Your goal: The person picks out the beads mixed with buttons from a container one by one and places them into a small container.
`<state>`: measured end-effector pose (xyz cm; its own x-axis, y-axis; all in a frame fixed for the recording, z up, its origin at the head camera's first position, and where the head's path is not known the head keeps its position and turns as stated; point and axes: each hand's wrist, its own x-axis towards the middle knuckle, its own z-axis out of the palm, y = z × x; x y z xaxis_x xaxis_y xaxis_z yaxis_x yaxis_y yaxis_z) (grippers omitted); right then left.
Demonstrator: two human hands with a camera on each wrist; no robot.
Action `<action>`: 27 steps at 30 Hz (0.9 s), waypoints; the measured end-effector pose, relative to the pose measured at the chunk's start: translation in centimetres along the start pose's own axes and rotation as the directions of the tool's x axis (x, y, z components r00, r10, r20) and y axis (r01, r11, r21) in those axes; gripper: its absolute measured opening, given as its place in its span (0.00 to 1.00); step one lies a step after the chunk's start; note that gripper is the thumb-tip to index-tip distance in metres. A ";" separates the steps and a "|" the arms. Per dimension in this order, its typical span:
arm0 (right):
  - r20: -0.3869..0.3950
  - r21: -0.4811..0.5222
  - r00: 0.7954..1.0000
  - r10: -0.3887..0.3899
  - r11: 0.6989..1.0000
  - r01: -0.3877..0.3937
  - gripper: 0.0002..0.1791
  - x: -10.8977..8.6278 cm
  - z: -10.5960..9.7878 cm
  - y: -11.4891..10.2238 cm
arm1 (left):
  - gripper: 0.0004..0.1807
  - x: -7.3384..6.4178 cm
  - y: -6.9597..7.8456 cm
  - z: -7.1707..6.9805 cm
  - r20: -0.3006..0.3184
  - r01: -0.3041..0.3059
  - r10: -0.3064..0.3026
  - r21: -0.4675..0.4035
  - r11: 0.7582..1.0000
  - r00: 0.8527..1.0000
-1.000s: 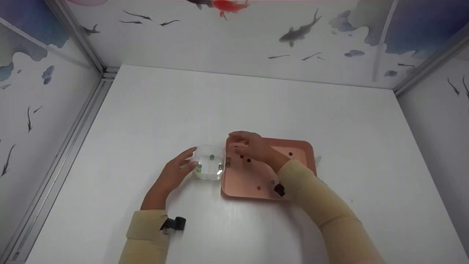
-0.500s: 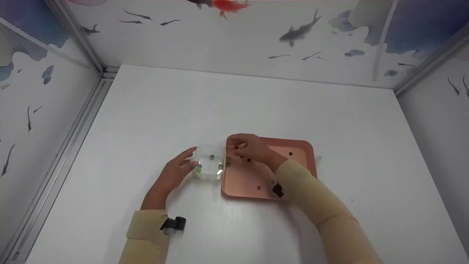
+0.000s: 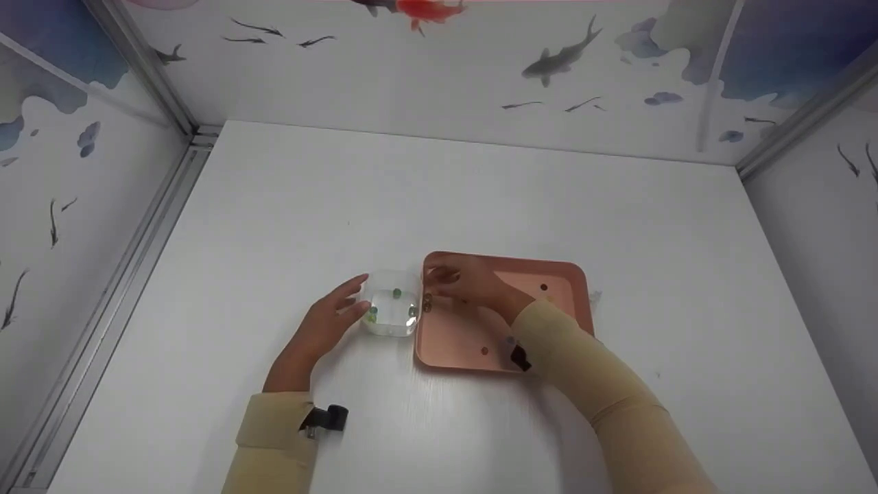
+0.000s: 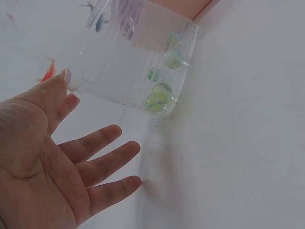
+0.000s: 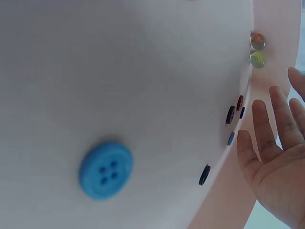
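Observation:
My left hand (image 3: 326, 322) is at the left side of a clear plastic box (image 3: 391, 329), thumb and a finger along its edge. In the left wrist view, the thumb touches the box and the other fingers spread straight. Several green and yellowish glass marbles (image 4: 174, 58) lie inside. My right hand (image 3: 473, 281) reaches over the left part of a pink tray (image 3: 459, 369), its fingertips near the left rim. Its fingers look relaxed in the right wrist view, with nothing visible in them. Two marbles (image 5: 258, 50) sit by the tray wall close to that hand.
Several buttons lie in the tray, among them a blue button (image 5: 106, 171) and a black button (image 5: 204, 175). The tray stands against the box on a white table (image 3: 329, 185). Walls printed with fish (image 3: 559, 65) enclose the table at the back and sides.
My right hand has come slightly nearer and lower over the tray's left side, covering dark buttons seen earlier. The left hand and the box have stayed in place.

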<state>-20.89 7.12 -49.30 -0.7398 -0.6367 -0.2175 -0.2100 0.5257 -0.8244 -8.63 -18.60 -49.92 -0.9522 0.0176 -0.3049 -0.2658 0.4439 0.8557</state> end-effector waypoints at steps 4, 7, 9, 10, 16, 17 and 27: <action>0.004 -0.051 1.000 0.006 0.999 -0.006 0.24 0.0 0.1 -0.1 | 0.30 0.0 0.1 0.0 -0.003 0.011 -0.011 0.004 1.000 1.000; 0.007 -0.053 1.000 0.018 0.998 -0.017 0.24 0.1 0.1 -0.1 | 0.30 0.1 0.1 0.0 -0.006 0.014 -0.013 0.010 1.000 1.000; 0.008 -0.052 1.000 0.027 0.998 -0.027 0.23 0.1 0.2 -0.2 | 0.30 0.1 0.2 0.0 -0.007 0.013 -0.013 0.013 1.000 1.000; 0.007 -0.054 1.000 0.030 0.998 -0.030 0.23 0.0 0.2 -0.3 | 0.30 0.1 0.2 0.0 -0.008 0.014 -0.014 0.013 1.000 1.000; 0.001 -0.052 0.999 0.040 0.998 -0.040 0.21 0.0 0.3 -0.5 | 0.30 0.1 0.2 -0.1 -0.010 0.020 -0.020 0.017 1.000 1.000; -0.001 -0.047 0.999 0.041 0.998 -0.041 0.21 0.0 0.3 -0.5 | 0.30 0.1 0.3 -0.1 -0.009 0.021 -0.021 0.018 1.000 1.000; -0.026 -0.091 0.996 0.080 0.992 -0.082 0.19 0.1 1.0 -0.6 | 0.30 -0.1 0.3 0.1 -0.014 0.022 -0.021 0.037 0.999 1.000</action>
<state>-20.19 6.21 -49.37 -0.7707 -0.5776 -0.2690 -0.2061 0.6255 -0.7525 -8.57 -18.42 -49.66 -0.9483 -0.0044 -0.3174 -0.2810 0.4770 0.8328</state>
